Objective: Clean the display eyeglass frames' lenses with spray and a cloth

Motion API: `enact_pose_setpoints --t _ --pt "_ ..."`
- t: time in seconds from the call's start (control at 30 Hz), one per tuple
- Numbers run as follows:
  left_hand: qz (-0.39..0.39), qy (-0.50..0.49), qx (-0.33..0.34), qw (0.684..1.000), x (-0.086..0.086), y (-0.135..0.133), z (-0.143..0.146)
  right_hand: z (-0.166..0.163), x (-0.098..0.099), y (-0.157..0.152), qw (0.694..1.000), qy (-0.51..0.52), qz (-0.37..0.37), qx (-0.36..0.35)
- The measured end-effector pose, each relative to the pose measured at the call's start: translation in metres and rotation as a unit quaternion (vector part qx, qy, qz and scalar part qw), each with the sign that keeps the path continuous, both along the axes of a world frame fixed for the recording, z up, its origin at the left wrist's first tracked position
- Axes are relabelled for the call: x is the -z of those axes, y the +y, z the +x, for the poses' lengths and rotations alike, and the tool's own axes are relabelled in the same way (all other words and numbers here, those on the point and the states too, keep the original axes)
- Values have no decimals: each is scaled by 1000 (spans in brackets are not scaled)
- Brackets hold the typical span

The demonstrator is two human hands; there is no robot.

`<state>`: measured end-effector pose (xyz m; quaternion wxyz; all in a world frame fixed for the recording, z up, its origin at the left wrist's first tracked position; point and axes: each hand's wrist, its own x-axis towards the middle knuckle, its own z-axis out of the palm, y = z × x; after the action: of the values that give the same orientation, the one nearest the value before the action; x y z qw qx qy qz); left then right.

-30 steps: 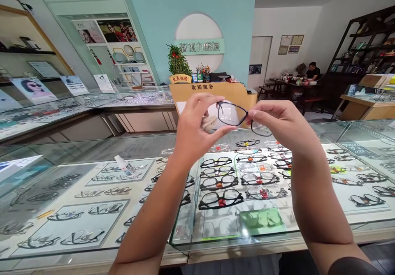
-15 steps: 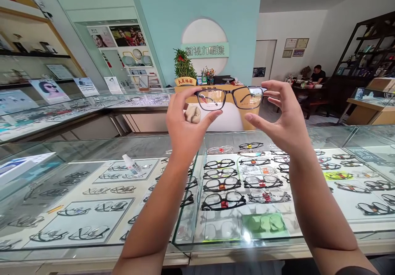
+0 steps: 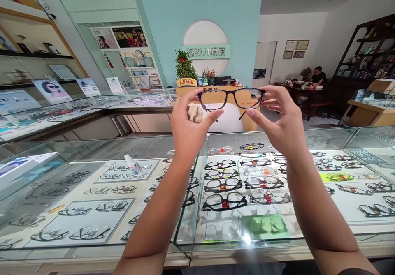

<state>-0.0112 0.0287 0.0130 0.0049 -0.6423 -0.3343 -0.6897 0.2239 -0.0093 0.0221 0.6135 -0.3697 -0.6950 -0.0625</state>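
A pair of dark-rimmed eyeglasses [image 3: 230, 95] is held up in front of me above the glass counter, its temple arms pointing away and downward. My left hand [image 3: 193, 116] grips the left end of the frame between thumb and fingers. A bunched beige cloth [image 3: 195, 113] is tucked in the same palm. At the other end, my right hand [image 3: 279, 116] pinches the right side of the frame, with the thumb low near the rim. Several eyeglasses [image 3: 224, 201] lie in rows inside the display case below my hands.
The glass display counter [image 3: 101, 252] spans the front. A small white bottle [image 3: 133, 166] stands on its left part, and an orange pencil-like stick [image 3: 56, 209] lies nearby. Another counter [image 3: 135, 102] runs along the left. A person [image 3: 318, 77] sits at a table at the back right.
The eyeglasses have tilted, so their temple arms now show below the rims. My left hand has shifted slightly right, and the right hand has dropped a little.
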Motion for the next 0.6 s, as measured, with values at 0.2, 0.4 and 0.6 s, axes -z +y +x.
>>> enact_pose_setpoints --t 0.2,0.4,0.6 --pt "0 -28 -20 999 1 -2 5 3 2 3 999 19 -29 -10" --pt "39 -28 -67 997 5 -2 9 5 3 6 996 18 -83 -16" --pt "58 -9 -94 994 6 -3 11 5 3 8 996 7 -89 -2"
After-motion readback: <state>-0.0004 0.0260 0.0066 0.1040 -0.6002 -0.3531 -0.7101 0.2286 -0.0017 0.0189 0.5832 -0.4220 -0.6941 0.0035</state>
